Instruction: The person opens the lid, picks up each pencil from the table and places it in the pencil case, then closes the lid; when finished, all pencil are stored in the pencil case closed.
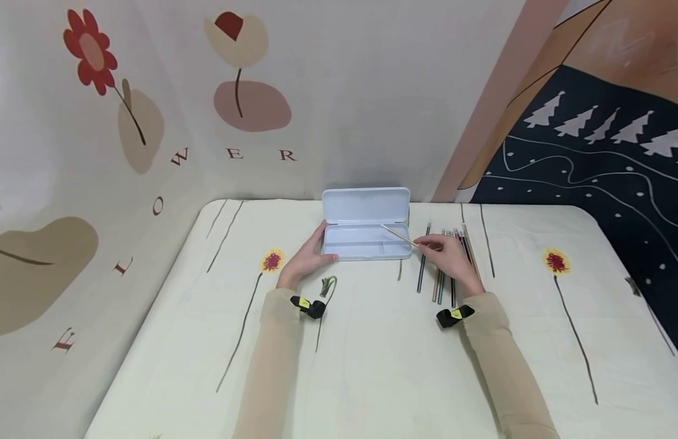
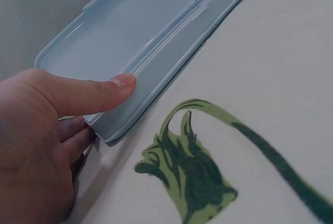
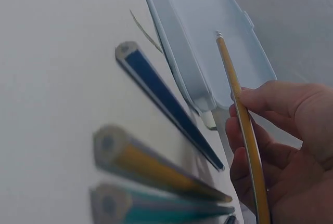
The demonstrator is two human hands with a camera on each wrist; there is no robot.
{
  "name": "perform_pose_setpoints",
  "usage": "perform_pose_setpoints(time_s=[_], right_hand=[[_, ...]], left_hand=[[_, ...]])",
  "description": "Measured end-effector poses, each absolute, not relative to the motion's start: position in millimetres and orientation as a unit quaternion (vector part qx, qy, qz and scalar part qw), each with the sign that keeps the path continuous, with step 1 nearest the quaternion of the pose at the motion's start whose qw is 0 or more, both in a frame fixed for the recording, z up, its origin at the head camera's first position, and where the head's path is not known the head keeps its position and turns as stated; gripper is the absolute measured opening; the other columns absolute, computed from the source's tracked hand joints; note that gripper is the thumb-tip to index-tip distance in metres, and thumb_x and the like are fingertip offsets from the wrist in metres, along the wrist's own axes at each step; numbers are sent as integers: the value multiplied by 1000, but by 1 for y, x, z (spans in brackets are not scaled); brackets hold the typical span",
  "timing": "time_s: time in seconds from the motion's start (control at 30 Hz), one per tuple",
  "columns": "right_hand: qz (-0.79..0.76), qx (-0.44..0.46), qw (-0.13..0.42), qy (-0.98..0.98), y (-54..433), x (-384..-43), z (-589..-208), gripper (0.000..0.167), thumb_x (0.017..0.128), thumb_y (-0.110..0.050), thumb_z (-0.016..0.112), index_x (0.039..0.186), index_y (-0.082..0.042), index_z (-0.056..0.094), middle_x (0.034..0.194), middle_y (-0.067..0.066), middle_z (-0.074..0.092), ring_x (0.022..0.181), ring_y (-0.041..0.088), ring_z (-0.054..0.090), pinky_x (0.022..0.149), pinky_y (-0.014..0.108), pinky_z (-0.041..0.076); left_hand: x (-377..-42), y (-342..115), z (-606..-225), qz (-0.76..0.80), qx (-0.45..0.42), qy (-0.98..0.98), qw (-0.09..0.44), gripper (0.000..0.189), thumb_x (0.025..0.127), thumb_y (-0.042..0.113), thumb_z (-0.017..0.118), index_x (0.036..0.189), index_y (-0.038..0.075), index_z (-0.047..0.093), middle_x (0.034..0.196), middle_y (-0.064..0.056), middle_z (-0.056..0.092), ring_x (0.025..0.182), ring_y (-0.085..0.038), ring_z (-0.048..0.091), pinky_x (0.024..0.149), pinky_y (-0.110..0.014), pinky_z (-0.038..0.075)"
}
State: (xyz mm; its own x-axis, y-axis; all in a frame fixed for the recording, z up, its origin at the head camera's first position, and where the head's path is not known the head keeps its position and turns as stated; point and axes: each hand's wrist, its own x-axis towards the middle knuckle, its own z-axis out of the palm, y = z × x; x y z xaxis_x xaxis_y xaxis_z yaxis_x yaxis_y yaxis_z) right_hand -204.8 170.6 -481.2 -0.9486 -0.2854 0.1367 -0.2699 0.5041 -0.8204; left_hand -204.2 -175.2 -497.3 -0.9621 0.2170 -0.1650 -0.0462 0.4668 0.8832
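Note:
A pale blue pencil case (image 1: 355,250) lies with its lid (image 1: 366,205) raised at the back of the table. My left hand (image 1: 308,259) grips its left end, thumb on the front wall and fingers around the corner in the left wrist view. Between thumb and fingers, my right hand (image 1: 449,256) pinches a yellow pencil (image 3: 244,130), its tip slanting over the case's right end. Beside and partly under that hand lie several pencils, among them a dark blue pencil (image 3: 164,99), another yellow pencil (image 3: 156,164) and a teal pencil (image 3: 161,206).
The white tablecloth (image 1: 372,366) carries printed flowers and stems. A patterned cloth wall (image 1: 372,110) rises right behind the case, and a dark printed cloth (image 1: 591,171) hangs at the right. Low dividers split the case's inside.

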Motion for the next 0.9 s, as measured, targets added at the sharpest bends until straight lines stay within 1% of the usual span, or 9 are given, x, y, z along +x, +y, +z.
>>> perform_pose_setpoints(time_s=[0.2, 0.33, 0.4, 0.57, 0.77, 0.9], right_hand=[[-475, -170, 20, 863, 155, -211, -477, 19, 92, -5, 63, 108, 0, 71, 102, 15, 69, 86, 26, 62, 68, 30, 49], [-476, -180, 31, 861, 144, -219, -475, 18, 92, -5, 63, 107, -1, 72, 103, 14, 68, 85, 24, 61, 68, 29, 49], [-477, -187, 36, 858, 139, -222, -475, 18, 91, -4, 64, 107, -1, 72, 103, 14, 68, 84, 23, 61, 66, 28, 50], [-480, -209, 50, 851, 127, -230, -473, 18, 91, -3, 64, 107, -1, 72, 105, 14, 68, 83, 23, 61, 65, 27, 51], [-469, -229, 59, 851, 113, -238, -468, 18, 92, -5, 64, 107, -2, 73, 108, 13, 68, 84, 23, 62, 69, 31, 52], [-464, -244, 57, 850, 104, -245, -466, 17, 92, -4, 64, 105, -2, 74, 104, 13, 69, 85, 24, 64, 75, 34, 54]], left_hand=[[-204, -176, -498, 512, 48, 848, 129, 95, 86, 13, 71, 157, 16, 7, 161, -6, 8, 146, -23, 4, 118, -43, 5], [-204, -176, -498, 513, 45, 847, 131, 95, 86, 12, 71, 157, 16, 8, 161, -6, 7, 146, -23, 3, 117, -43, 4], [-204, -175, -498, 517, 42, 844, 133, 95, 86, 12, 71, 157, 17, 8, 161, -5, 7, 146, -23, 3, 117, -43, 4], [-204, -174, -497, 525, 44, 840, 132, 95, 86, 10, 70, 157, 15, 7, 161, -7, 7, 146, -24, 3, 117, -43, 3], [-203, -174, -496, 522, 49, 842, 127, 94, 86, 9, 70, 156, 14, 7, 161, -8, 8, 146, -24, 3, 117, -43, 3], [-202, -174, -497, 521, 50, 843, 123, 94, 86, 9, 70, 156, 13, 8, 161, -8, 8, 146, -23, 4, 118, -42, 4]])
